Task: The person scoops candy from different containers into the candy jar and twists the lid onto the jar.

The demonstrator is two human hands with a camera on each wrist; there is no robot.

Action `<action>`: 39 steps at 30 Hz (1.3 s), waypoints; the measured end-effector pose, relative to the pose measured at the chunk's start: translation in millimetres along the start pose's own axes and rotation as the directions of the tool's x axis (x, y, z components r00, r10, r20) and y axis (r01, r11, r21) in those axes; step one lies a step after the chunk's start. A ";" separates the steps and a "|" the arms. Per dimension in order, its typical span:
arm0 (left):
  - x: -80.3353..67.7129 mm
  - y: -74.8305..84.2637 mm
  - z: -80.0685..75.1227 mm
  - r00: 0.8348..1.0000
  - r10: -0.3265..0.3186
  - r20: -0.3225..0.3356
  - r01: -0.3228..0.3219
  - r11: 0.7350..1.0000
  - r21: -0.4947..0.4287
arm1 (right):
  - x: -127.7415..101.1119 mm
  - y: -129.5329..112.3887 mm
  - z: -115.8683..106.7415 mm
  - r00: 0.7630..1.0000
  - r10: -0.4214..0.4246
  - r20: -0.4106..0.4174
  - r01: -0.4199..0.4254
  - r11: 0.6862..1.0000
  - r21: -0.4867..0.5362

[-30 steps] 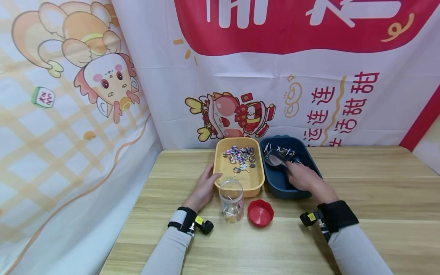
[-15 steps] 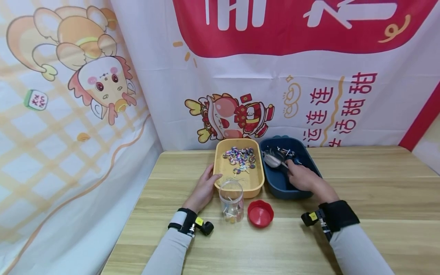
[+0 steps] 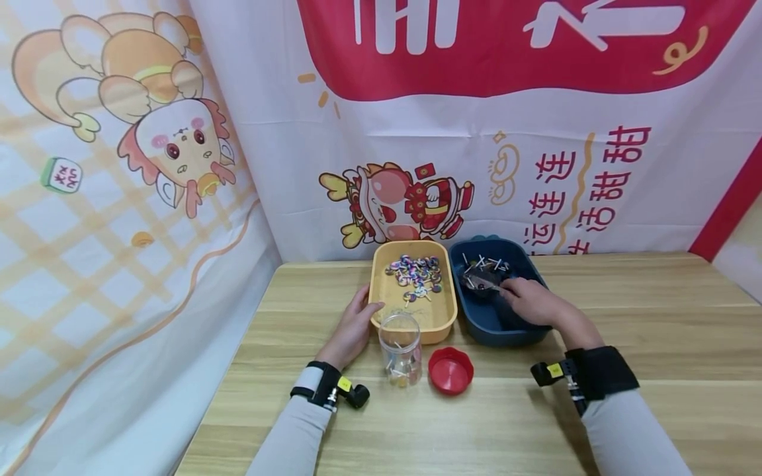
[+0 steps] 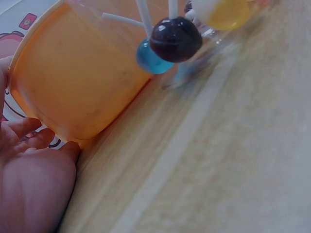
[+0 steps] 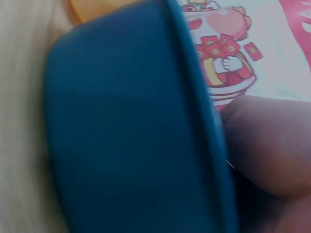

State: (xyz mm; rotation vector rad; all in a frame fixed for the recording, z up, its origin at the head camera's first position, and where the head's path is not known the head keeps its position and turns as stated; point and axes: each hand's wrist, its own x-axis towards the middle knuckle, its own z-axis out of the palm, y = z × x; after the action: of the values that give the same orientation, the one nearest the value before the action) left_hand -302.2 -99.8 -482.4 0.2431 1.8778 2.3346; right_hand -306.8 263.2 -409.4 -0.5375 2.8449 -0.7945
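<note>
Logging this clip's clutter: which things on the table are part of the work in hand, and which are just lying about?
In use:
- right hand in the blue bin, holding a spoon among dark lollipops
- left hand resting on the yellow bin
- clear jar, a few lollipops inside

Lying about:
- red lid, beside the jar
- cartoon banners behind the table

Spoon [image 3: 479, 281] and blue bin [image 3: 485, 324]
A metal spoon is held low inside the dark blue bin, bowl toward 9 o'clock, among white-sticked lollipops [image 3: 489, 264].

Jar [image 3: 401, 347] before tray [image 3: 387, 311], lid [image 3: 450, 369] right.
</note>
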 end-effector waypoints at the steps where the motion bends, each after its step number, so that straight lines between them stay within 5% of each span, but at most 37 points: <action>1: -0.1 -0.1 -0.2 1.000 0.000 0.001 0.000 1.000 0.000 | -0.9 0.5 -1.6 1.000 -0.009 -0.007 0.009 1.000 0.002; 9: 1.9 -3.2 -3.6 1.000 0.003 0.016 -0.003 1.000 0.005 | -4.8 7.5 -8.6 0.999 -0.047 -0.026 0.049 0.996 0.078; 16: 1.3 -3.0 -4.0 1.000 -0.005 0.014 0.005 1.000 0.007 | -10.3 10.0 -13.3 1.000 0.011 -0.002 -0.010 0.976 0.217; 26: 1.8 -3.5 -3.2 1.000 -0.001 0.019 0.001 1.000 -0.001 | -27.3 -3.4 -35.3 0.995 -0.069 -0.074 0.089 0.941 0.325; 39: 4.0 -3.3 -4.2 1.000 -0.001 0.006 0.001 1.000 -0.009 | -67.1 -48.0 -67.4 0.938 -0.272 -0.215 0.306 0.940 0.148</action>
State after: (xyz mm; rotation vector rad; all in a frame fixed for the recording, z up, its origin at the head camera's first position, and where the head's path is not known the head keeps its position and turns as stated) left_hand -307.0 -102.3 -486.3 0.2484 1.8640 2.3383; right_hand -245.4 282.0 -324.4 -0.9152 2.8585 -1.2019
